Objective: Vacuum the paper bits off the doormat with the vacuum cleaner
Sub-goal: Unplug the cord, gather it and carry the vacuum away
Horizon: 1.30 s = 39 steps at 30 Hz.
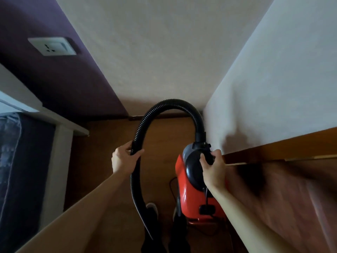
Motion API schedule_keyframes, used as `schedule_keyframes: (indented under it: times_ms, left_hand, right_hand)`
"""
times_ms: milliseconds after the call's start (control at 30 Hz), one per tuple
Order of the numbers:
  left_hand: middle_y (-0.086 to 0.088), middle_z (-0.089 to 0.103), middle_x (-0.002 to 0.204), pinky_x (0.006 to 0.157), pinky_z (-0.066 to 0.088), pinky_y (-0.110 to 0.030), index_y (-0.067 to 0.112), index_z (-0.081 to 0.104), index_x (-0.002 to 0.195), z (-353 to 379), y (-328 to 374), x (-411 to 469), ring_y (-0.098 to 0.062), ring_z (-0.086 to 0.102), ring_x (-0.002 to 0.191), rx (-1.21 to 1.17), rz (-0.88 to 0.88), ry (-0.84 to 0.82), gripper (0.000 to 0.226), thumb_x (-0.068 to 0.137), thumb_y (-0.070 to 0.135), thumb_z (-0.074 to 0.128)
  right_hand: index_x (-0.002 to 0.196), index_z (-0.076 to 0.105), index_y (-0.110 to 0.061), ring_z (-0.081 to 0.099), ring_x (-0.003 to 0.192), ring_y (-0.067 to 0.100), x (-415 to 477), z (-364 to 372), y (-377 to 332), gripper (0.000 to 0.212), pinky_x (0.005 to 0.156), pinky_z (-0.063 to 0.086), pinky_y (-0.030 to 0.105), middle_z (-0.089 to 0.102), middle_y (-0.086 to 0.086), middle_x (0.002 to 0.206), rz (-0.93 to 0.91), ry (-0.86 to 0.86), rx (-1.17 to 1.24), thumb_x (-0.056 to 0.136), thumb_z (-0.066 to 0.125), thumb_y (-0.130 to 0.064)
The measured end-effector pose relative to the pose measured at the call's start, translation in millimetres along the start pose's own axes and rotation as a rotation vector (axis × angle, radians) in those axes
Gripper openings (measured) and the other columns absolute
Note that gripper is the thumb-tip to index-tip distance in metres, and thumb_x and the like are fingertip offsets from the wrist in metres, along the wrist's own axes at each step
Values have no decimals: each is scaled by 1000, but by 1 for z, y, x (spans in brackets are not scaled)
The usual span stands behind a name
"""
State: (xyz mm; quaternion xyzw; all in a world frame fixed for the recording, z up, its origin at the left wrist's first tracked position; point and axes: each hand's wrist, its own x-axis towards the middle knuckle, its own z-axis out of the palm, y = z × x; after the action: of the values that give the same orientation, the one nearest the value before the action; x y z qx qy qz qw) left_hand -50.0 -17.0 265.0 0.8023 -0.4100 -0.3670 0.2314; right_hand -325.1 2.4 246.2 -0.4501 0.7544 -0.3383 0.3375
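A red and black vacuum cleaner [184, 185] hangs in the air in front of me, above the wooden floor. My right hand [213, 167] grips its black carrying handle at the top. A black ribbed hose [171, 103] arches up from the vacuum's front and comes down on the left. My left hand [124, 157] is closed around the hose where it meets the smooth black nozzle tube [135, 194], which points down toward my feet. No doormat or paper bits are in view.
A white wall [264, 79] runs close on the right, with a brown wooden surface [282, 172] below it. A purple wall with a white socket [52, 46] is at the left, beside a white frame [60, 161]. The vacuum's black cord [172, 189] trails on the wooden floor [109, 143].
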Motion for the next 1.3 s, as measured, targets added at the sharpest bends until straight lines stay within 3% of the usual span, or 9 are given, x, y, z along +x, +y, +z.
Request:
schedule_keyframes:
  times_ms: [133, 267, 500, 667, 833, 900, 1067, 1200, 1300]
  left_hand:
    - [9, 66, 89, 77, 55, -32, 21, 72, 115, 32, -29, 37, -18, 69, 83, -2, -28, 7, 40, 78, 26, 84]
    - [11, 67, 80, 66, 53, -27, 22, 73, 105, 66, -58, 73, -15, 69, 74, 24, -21, 3, 29, 78, 28, 83]
    - [3, 72, 98, 77, 57, -35, 21, 73, 111, 132, -110, 127, -19, 69, 83, 51, -21, -2, 34, 79, 30, 81]
    - [-1, 74, 104, 80, 59, -37, 22, 72, 115, 170, -133, 167, -19, 70, 90, 38, -30, 6, 39, 79, 32, 82]
    - [1, 73, 108, 80, 60, -37, 24, 70, 120, 202, -142, 206, -17, 70, 92, 35, -9, 24, 45, 78, 37, 81]
    - [3, 72, 109, 84, 59, -36, 26, 70, 119, 213, -146, 217, -15, 69, 95, 25, 7, 30, 44, 78, 37, 81]
    - [2, 71, 110, 85, 57, -32, 26, 68, 122, 238, -163, 241, -15, 66, 95, 24, 37, 29, 42, 81, 32, 79]
    - [1, 69, 119, 82, 53, -24, 25, 65, 127, 253, -182, 263, -12, 63, 98, 23, 28, 33, 47, 83, 30, 78]
    - [0, 67, 124, 90, 54, -26, 21, 63, 131, 266, -195, 276, -13, 62, 107, -4, 24, 23, 50, 84, 26, 78]
  right_hand:
    - [88, 47, -14, 51, 65, -3, 27, 34, 25, 21, 59, 37, 2, 51, -14, 72, -26, 1, -40, 90, 67, -16]
    - [89, 48, -12, 53, 65, -8, 60, 69, 55, 18, 59, 38, 2, 51, -14, 73, -22, -1, -48, 91, 66, -16]
    - [87, 44, -12, 51, 62, -8, 105, 126, 106, 18, 54, 35, 2, 50, -12, 71, -42, 19, -51, 94, 60, -18]
    - [90, 44, -8, 47, 71, -22, 139, 155, 139, 17, 57, 37, 3, 48, -7, 72, -65, 21, -92, 94, 58, -17]
    - [87, 40, -14, 46, 77, 16, 168, 184, 172, 21, 68, 35, 27, 44, -11, 71, -36, 72, -120, 93, 58, -23]
    - [86, 39, -15, 45, 78, 16, 178, 195, 184, 22, 70, 35, 30, 42, -12, 69, -23, 102, -120, 92, 58, -24]
    - [87, 39, -14, 42, 74, -3, 195, 223, 210, 20, 63, 32, 20, 40, -9, 70, -25, 97, -80, 93, 56, -23]
    - [84, 34, -20, 46, 85, 19, 206, 245, 228, 25, 67, 52, 54, 42, -8, 73, 10, 108, -41, 91, 57, -29]
    - [82, 33, -23, 48, 90, 24, 213, 257, 238, 27, 63, 52, 60, 41, -8, 74, 4, 101, -51, 89, 57, -32]
